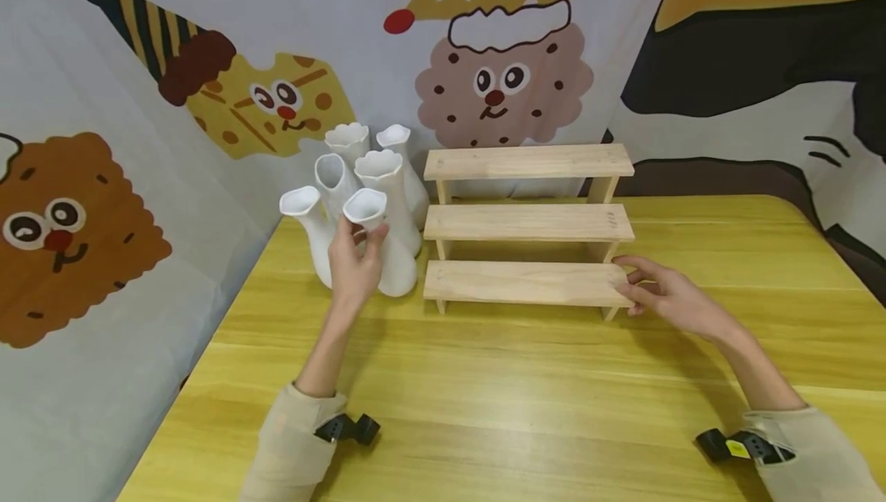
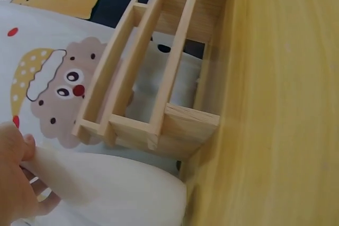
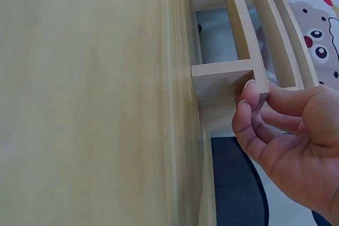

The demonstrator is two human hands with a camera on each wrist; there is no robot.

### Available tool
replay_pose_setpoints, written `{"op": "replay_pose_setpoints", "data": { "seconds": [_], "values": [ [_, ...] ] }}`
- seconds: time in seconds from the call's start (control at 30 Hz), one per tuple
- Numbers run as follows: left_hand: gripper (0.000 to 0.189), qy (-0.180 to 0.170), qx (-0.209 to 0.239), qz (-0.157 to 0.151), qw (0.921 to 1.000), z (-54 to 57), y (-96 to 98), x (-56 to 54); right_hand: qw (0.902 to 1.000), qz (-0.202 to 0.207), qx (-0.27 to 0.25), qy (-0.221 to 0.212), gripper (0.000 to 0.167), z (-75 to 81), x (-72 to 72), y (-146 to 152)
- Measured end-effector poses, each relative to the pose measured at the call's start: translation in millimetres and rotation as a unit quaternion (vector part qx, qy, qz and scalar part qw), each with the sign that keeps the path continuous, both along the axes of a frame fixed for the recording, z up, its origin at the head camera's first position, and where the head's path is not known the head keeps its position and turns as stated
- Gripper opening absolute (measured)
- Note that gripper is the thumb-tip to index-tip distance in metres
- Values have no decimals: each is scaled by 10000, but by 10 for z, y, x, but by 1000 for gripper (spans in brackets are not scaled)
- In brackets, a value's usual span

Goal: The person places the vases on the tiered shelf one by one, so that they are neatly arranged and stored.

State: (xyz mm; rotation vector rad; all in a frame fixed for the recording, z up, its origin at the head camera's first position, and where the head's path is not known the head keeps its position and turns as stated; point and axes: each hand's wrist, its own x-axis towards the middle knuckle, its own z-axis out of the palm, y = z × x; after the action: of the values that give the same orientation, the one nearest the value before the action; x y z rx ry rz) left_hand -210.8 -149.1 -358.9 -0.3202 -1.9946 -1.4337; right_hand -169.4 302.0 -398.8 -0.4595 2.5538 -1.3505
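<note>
- The table [image 1: 526, 410] carries the wooden stand and reaches out in front of it; its surface looks smooth, so a bumped thing could slide.
- The three-tiered wooden stand [image 1: 529, 284] looks light; an uneven pull at one end could skew or tip it.
- Five white vases [image 1: 391, 191] crowd together left of the stand; one knock might topple several. Nothing shows at their mouths, though their bottoms are hidden.
- The held vase [image 1: 396, 271], also white, is beside the stand's front left corner, its neck leaning away. A loose hold could let it slip or strike its neighbours. Its mouth shows no contents either.
- The right grip [image 1: 667, 298] pinches the lowest shelf at the stand's right end.
- The left grip [image 1: 353, 265], left of the stand, pinches the held vase's neck between thumb and fingers.
</note>
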Motion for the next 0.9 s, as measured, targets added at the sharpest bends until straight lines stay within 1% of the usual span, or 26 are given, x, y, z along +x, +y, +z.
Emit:
{"op": "replay_pose_setpoints", "data": {
  "seconds": [0.1,0.2,0.37,0.57,0.8,0.9],
  "values": [
    [29,128,102,60,9998,53,15,26,10000,1,32,23,54,3,-4,-1],
    [29,252,101,98,9996,106,32,51,10000,-13,68,30,53,10,-6,3],
    [29,352,129,89,9993,184,67,99,9999,-34,121,0,53,17,-3,9],
    [30,394,240,-14,9989,263,109,135,9999,-29,123,-10,53,23,2,-9],
    [33,506,245,-182,9983,353,180,178,9999,-44,146,-17,53,36,9,-27],
    [34,496,281,-263,9980,384,222,204,9998,-54,176,-12,54,35,6,-28]
  ]
}}
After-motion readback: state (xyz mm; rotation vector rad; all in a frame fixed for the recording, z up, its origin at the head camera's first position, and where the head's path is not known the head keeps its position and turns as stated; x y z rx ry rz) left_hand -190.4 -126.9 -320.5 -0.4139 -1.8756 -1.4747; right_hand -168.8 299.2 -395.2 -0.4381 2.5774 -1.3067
